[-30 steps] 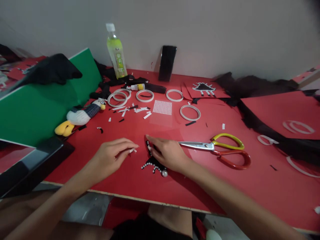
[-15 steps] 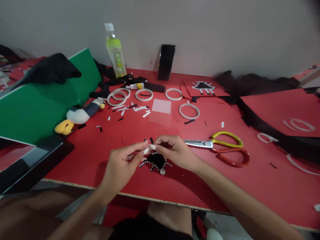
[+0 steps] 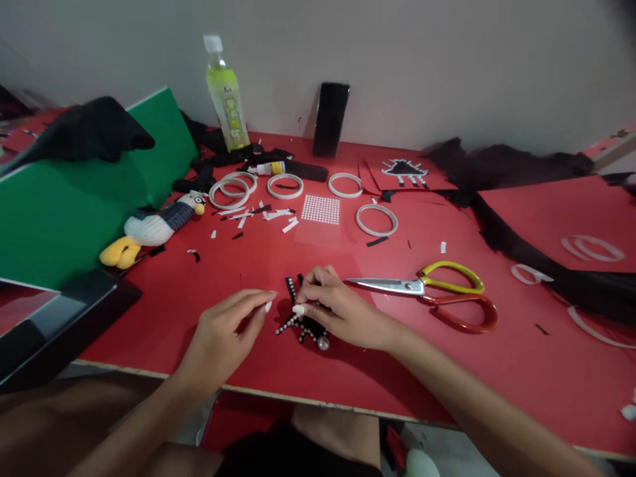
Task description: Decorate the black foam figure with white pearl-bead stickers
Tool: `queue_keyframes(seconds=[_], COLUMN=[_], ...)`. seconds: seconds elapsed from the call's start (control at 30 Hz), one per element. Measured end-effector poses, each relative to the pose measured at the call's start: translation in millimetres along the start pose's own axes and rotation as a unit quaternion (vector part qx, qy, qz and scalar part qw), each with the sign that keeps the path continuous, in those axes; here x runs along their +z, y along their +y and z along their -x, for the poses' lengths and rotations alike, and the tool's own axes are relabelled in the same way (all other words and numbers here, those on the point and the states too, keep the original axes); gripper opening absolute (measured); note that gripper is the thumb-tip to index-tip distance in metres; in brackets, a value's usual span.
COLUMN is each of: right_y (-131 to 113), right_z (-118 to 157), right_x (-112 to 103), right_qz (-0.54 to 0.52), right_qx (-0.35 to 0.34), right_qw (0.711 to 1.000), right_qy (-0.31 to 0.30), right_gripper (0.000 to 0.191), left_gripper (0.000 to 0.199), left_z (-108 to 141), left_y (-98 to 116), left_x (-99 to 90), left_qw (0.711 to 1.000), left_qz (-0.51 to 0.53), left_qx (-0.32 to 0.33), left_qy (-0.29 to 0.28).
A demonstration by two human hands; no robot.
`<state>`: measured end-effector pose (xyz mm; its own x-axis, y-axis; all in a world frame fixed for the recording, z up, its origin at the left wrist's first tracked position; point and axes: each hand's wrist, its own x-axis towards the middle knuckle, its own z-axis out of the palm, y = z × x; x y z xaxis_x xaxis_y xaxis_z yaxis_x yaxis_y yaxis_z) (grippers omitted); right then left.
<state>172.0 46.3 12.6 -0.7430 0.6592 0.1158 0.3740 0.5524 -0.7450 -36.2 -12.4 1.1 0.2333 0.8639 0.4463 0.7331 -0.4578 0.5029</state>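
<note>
A black felt-like cutout (image 3: 313, 326) edged with small pearl beads lies on the red tabletop near its front edge. One large pearl (image 3: 322, 343) sits at its lower right. My right hand (image 3: 338, 308) rests over the cutout, thumb and fingers pinched at its upper part and hiding much of it. Whatever is between those fingertips is too small to make out. To the left, apart from the cutout, my left hand (image 3: 231, 331) hovers with thumb and index finger brought together; anything in them is hidden. Beside the right hand are scissors (image 3: 415, 287) with yellow and red handles.
Behind the hands lie a sheet of stick-on pearls (image 3: 320, 210), several tape rolls (image 3: 376, 220) and paper scraps. A glue bottle (image 3: 271, 168), green drink bottle (image 3: 227, 109) and propped phone (image 3: 331, 119) stand farther back. Left are a plush bird (image 3: 159, 225) and green board (image 3: 99, 205).
My left hand has drawn away left and down from the cutout. My right hand has shifted slightly down over it, uncovering a beaded strip at the top left and the scissors' tip.
</note>
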Motion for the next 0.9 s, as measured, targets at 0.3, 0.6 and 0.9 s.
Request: queue_keyframes(seconds=[0.3, 0.6, 0.9], right_y=[1, 5, 5], right_z=[-4, -4, -5], right_x=[9, 15, 18], right_qz=[0.027, 0.073, 0.163], right_qx=[0.013, -0.004, -0.004], right_qw=[1.000, 0.997, 0.986], right_qy=[0.002, 0.020, 0.030], right_gripper=[0.014, 0.015, 0.020], left_gripper=[0.021, 0.029, 0.026], left_z=[12, 19, 16], left_y=[-10, -2, 7], left_x=[2.5, 0.2, 3.9], left_qw=[0.999, 0.978, 0.966], left_qz=[-0.011, -0.101, -0.155], left_qx=[0.026, 0.154, 0.175], left_qy=[-0.033, -0.099, -0.109])
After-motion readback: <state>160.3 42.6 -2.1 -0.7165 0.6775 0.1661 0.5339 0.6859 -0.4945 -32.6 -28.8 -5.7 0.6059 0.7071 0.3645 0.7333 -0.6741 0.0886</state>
